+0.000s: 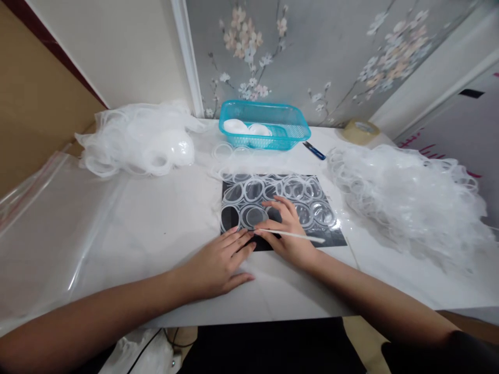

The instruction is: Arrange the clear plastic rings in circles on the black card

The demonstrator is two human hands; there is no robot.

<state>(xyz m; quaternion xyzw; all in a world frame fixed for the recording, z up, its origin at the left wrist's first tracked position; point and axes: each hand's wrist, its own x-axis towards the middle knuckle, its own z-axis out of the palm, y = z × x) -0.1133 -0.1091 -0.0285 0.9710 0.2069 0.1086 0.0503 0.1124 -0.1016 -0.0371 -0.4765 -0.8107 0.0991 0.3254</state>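
Observation:
A black mat (335,236) lies on the white table, covered with a clear plastic sheet of round rings (273,195). My left hand (218,262) rests flat on the table at the mat's near left corner, fingers stretched out and together. My right hand (290,228) lies on the mat and ring sheet, holding a thin white stick (300,236) between thumb and fingers, its tip pointing left toward my left fingertips.
A turquoise basket (265,111) with white round pieces stands at the back. Piles of clear plastic ring scrap sit at the back left (136,137) and right (405,192). A tape roll (360,130), a blue pen (314,150) and a clear bag (47,228) lie around.

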